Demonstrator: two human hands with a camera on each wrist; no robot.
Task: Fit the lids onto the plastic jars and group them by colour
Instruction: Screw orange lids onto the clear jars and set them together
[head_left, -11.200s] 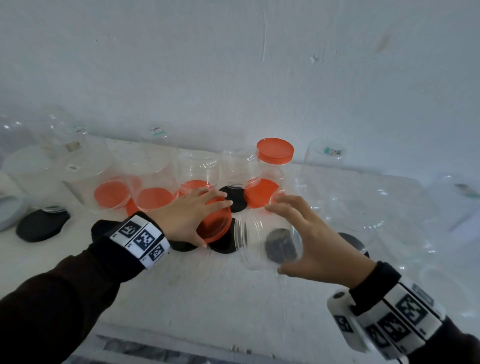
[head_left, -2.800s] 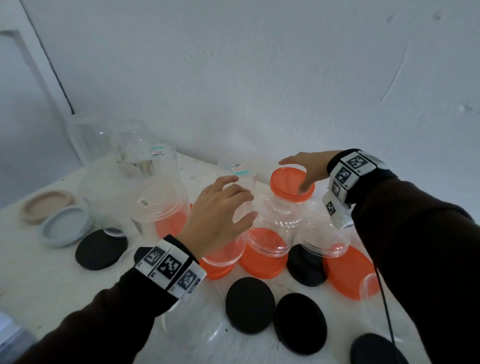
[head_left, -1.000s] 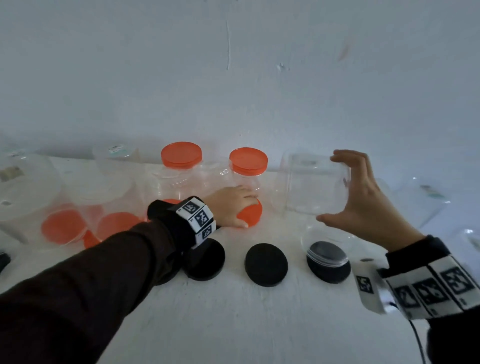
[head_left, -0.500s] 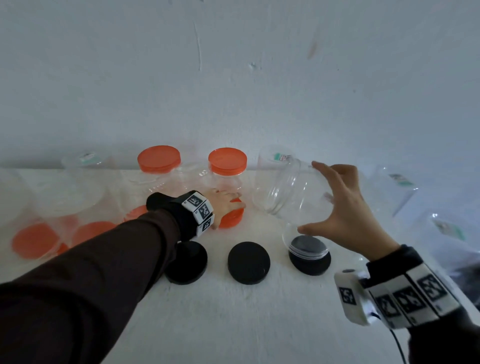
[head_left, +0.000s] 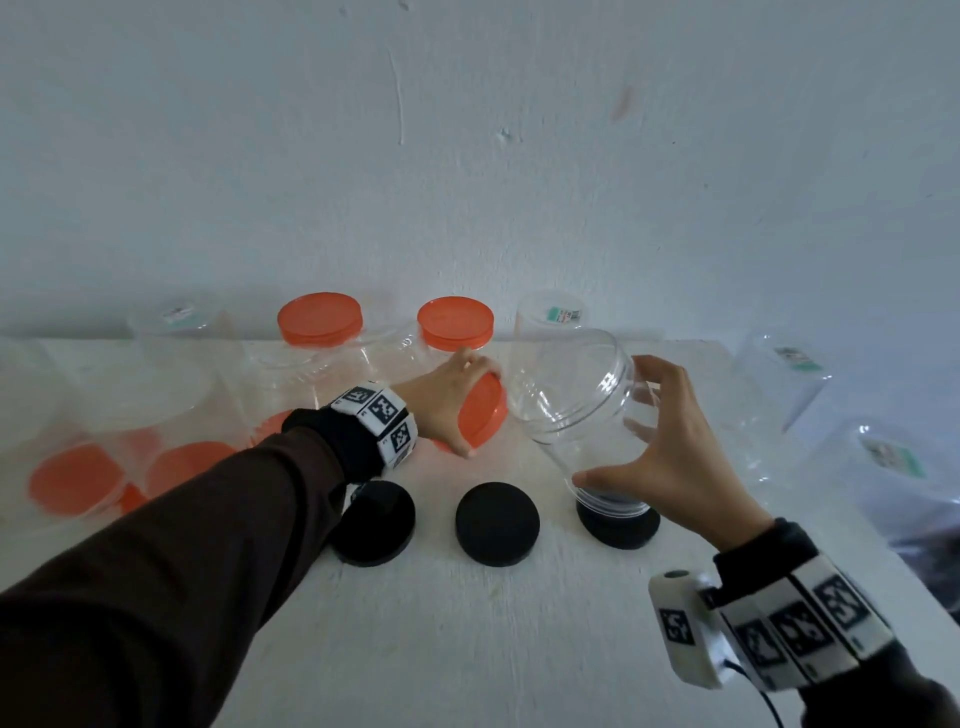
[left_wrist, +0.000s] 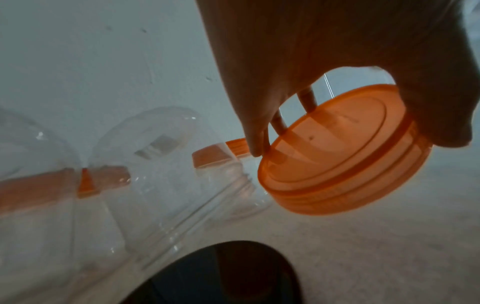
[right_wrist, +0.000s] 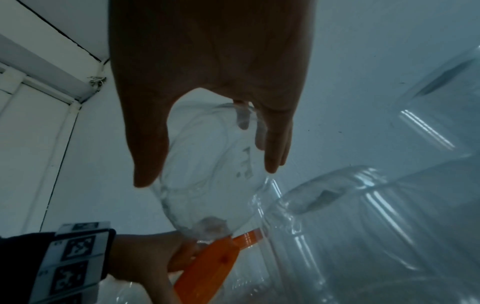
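The clear jar (head_left: 571, 395) is held tilted above the counter (head_left: 467, 649), its mouth turned toward the orange lid (head_left: 483, 413). The right hand (head_left: 675, 457) grips the jar with spread, curled fingers and thumb; the left hand (head_left: 441, 405) pinches the lid by its rim, lifted on edge just beside the jar mouth. Two capped jars (head_left: 319, 332) stand at the counter's back edge against the pale wall (head_left: 467, 156). Three black lids (head_left: 497, 524) lie nearer the front, one under an upturned jar. Jar labels at the back are too blurred to read. More clear jars to either side are hard to make out.
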